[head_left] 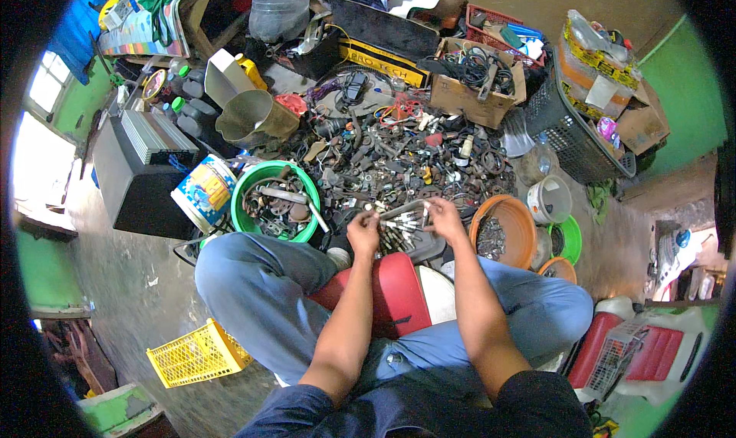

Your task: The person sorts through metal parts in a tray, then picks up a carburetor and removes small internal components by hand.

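Left hand: The person's left hand (pixel 363 232), fingertips drawn together at the near left of the tray; what, if anything, they pinch is too small to tell
Right hand: The person's right hand (pixel 445 220), fingers bent inward at the tray's right side; whether they grip its rim or a small part cannot be told
Tray: A grey tray (pixel 428 251) between the hands, just beyond the red box (pixel 399 292) between the seated person's legs
Metal parts: Slim, pale metal parts (pixel 400 229) lying in the tray
Pile: A broad heap of mixed hardware (pixel 399 153) spread over the floor beyond the tray
Left side: A green basin (pixel 237 208) of scrap beside the heap
Right side: An orange tub (pixel 526 217) holding small dark pieces
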A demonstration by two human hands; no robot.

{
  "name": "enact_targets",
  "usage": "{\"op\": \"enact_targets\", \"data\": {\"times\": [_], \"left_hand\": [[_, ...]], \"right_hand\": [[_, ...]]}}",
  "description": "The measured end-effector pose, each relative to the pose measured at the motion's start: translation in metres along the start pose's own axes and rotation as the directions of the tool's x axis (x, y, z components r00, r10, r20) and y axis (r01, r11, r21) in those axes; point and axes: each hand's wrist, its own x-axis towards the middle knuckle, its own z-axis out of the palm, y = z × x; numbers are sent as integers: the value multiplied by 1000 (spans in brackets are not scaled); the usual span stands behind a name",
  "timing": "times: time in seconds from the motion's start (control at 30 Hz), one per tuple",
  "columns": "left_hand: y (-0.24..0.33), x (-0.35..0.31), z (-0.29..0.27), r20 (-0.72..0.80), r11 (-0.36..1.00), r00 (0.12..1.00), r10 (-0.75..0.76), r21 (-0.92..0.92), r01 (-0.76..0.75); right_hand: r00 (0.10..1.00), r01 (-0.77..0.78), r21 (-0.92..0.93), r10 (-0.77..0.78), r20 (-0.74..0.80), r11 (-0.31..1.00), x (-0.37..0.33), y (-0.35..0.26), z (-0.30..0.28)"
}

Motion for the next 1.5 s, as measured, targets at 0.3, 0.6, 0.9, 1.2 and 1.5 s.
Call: {"op": "enact_targets", "data": {"times": [0.3,0.6,0.9,1.2,1.5], "left_hand": [[-8,-12,-8,44,989,990,-132,68,129],[-13,-7,18,159,965,980,-117,252,74],[-13,-3,8,112,907,981,-161,409,102],[-21,1,11,134,908,987,-91,419,27],[-52,15,11,215,915,974,-72,402,-21]], "right_hand": [[969,-236,336,246,11,912,-10,44,21],[987,14,-387,-74,-140,922,10,116,-6],[988,-113,-751,-7,-155,651,-23,83,28],[995,-98,-842,25,-100,530,-14,88,31],[992,-65,-860,-56,-109,506,-11,88,38]]}}
